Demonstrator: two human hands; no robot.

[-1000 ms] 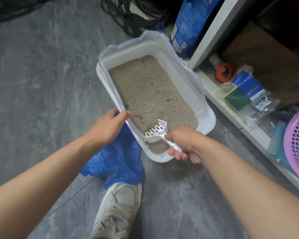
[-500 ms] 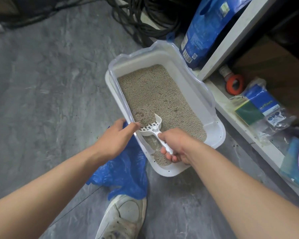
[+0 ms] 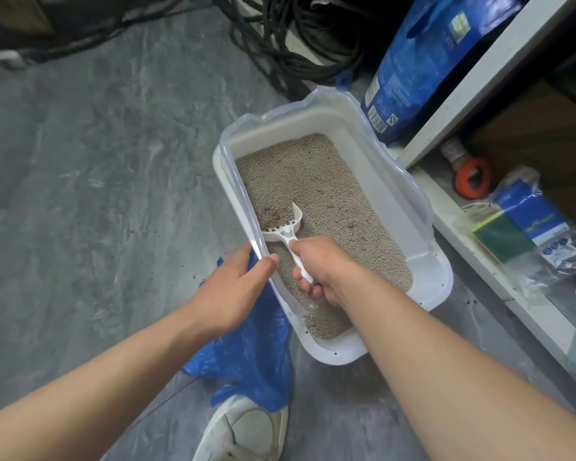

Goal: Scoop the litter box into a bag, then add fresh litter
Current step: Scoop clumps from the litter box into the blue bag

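The litter box (image 3: pixel 389 207) sits on the grey floor (image 3: pixel 97 161), filled with tan litter (image 3: pixel 330 201). The right hand (image 3: pixel 326 271) grips the white scoop (image 3: pixel 285 227), its head loaded with darker clumps. The left hand (image 3: pixel 236 291) pinches the box's near rim. A blue bag (image 3: pixel 246 357) lies crumpled beside it.

Right hand (image 3: pixel 326 267) holds scoop (image 3: pixel 285 227) in litter box (image 3: pixel 393 194); left hand (image 3: pixel 233 291) grips its rim.
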